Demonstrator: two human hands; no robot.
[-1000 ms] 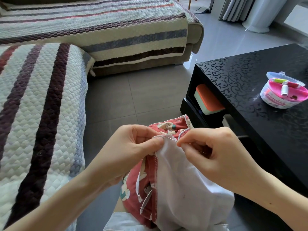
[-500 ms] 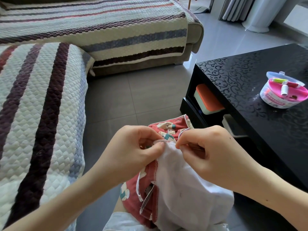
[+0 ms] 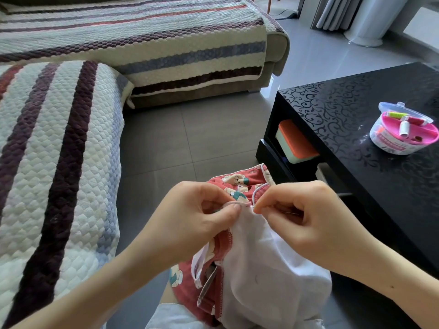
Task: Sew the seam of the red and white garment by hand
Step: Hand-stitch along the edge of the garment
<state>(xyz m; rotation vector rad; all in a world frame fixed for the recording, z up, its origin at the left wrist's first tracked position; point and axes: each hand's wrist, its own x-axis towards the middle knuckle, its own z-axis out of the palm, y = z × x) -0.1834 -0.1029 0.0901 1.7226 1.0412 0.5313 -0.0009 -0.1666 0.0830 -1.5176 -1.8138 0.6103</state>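
Nearby | black table (image 3: 344, 129) right | striped sofa (image 3: 59, 162) left | grey floor (image 3: 190, 129) under garment (image 3: 261, 269)

The left hand (image 3: 197, 217) pinches the top edge of the red and white garment (image 3: 256, 269). The right hand (image 3: 306, 217) pinches a thin needle (image 3: 254, 206) right at that edge. A pink sewing box (image 3: 403, 136) sits near the right edge of the black table (image 3: 344, 110). A striped couch (image 3: 59, 162) is on the left.

The red and white garment (image 3: 249, 269), red bear-printed outside and white lining, hangs bunched at near centre, its top seam (image 3: 237, 204) held taut.
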